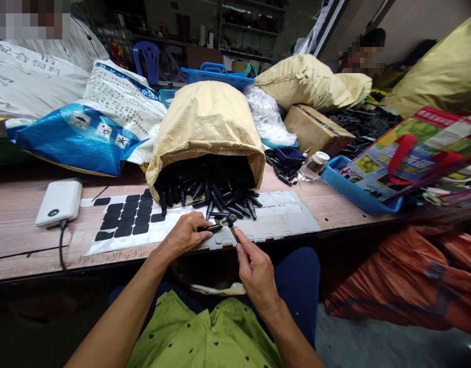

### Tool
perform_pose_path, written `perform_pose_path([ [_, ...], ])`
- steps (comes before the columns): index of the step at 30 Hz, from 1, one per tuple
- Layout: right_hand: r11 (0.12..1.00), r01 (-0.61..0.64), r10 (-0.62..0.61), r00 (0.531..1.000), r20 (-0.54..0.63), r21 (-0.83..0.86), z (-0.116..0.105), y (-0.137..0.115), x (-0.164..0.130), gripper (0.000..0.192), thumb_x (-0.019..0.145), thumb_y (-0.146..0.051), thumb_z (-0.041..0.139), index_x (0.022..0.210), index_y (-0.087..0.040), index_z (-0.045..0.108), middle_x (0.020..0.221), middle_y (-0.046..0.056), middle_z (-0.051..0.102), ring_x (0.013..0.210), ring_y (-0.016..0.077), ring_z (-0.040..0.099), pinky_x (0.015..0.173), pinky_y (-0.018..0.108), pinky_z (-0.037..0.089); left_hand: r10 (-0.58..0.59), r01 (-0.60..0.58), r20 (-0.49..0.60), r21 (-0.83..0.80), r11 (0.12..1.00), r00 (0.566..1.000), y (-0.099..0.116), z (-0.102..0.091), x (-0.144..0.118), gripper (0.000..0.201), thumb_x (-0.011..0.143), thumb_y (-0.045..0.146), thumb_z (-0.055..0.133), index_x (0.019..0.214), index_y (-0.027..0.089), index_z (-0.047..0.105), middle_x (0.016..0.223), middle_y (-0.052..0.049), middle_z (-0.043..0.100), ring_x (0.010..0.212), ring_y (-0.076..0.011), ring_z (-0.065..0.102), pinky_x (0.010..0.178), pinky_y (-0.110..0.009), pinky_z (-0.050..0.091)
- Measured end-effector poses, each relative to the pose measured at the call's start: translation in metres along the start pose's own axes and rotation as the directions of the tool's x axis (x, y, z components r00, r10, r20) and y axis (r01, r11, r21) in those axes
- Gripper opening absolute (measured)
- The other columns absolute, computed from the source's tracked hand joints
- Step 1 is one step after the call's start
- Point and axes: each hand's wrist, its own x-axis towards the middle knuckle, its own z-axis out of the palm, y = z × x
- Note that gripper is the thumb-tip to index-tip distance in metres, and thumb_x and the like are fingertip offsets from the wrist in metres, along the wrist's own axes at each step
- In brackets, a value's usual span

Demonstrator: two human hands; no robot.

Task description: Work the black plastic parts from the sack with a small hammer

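White sack [31, 76]: Chinese print, illegible.

Tan woven sack [206, 128], black parts [216, 197] spilling out. Black pads [128, 217] on white sheet [105, 240]. Blue basket [354, 191], brown wood-grain tabletop [24, 240].

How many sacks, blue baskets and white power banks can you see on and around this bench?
Tan woven sacks: 3, the open one, one behind, one at right
Blue baskets: 2
White power bank: 1
Total: 6
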Motion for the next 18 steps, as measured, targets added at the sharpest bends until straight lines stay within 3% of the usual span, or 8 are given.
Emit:
perform_pose_path([
  [3,0.998,-0.061,0.061,0.998,-0.023,0.005,-0.006,0.004,0.002,0.045,0.103,-0.028,0.045,0.146,-0.03,0.058,0.136,0.002,0.068,0.117,0.019,0.069,0.104,0.029,0.053,-0.029,0.029,0.001,-0.007,1.0,1.0,-0.002,0.0,-0.001,0.02,0.084,0.031,0.074,0.101,0.025,0.083,0.081,-0.003,0.069,0.08,-0.019,0.062,0.074,-0.031,0.045],
  [5,0.993,-0.12,0.12,0.993,-0.017,-0.009,-0.008,0.007,0.003,0.044,0.103,-0.031,0.045,0.144,-0.03,0.06,0.127,0.004,0.073,0.104,0.0188,0.073,0.092,0.028,0.058,-0.049,0.049,0.007,-0.01,0.999,0.999,-0.003,0.0,-0.002,0.022,0.085,0.034,0.073,0.103,0.025,0.083,0.081,-0.003,0.069,0.08,-0.0189,0.063,0.074,-0.031,0.045],
  [8,0.981,-0.195,0.195,0.981,-0.002,-0.016,-0.009,0.015,0.002,0.045,0.103,-0.035,0.045,0.144,-0.03,0.06,0.09,0.002,0.078,0.075,0.0163,0.073,0.068,0.022,0.057,-0.06,0.06,0.007,-0.009,0.998,0.998,-0.003,0.0,-0.002,0.025,0.086,0.037,0.072,0.105,0.026,0.082,0.083,-0.003,0.07,0.082,-0.0194,0.063,0.075,-0.031,0.046],
  [11,0.972,-0.235,0.235,0.972,-0.003,0.025,-0.005,0.023,0.0,0.047,0.103,-0.038,0.044,0.146,-0.027,0.058,0.066,-0.001,0.069,0.06,0.0141,0.066,0.055,0.02,0.051,-0.06,0.06,-0.004,0.006,0.998,0.998,-0.004,0.001,-0.003,0.025,0.086,0.038,0.071,0.106,0.027,0.082,0.084,-0.004,0.07,0.082,-0.0196,0.063,0.076,-0.031,0.046],
  [18,0.95,-0.298,0.298,0.954,0.011,0.087,0.0,0.037,0.001,0.05,0.103,-0.044,0.043,0.148,-0.026,0.057,0.061,-0.003,0.065,0.047,0.0131,0.059,0.046,0.02,0.046,-0.04,0.041,-0.025,0.033,0.999,0.999,-0.004,0.006,-0.006,0.021,0.09,0.036,0.069,0.104,0.028,0.082,0.085,-0.004,0.067,0.085,-0.0203,0.062,0.078,-0.031,0.045],
])
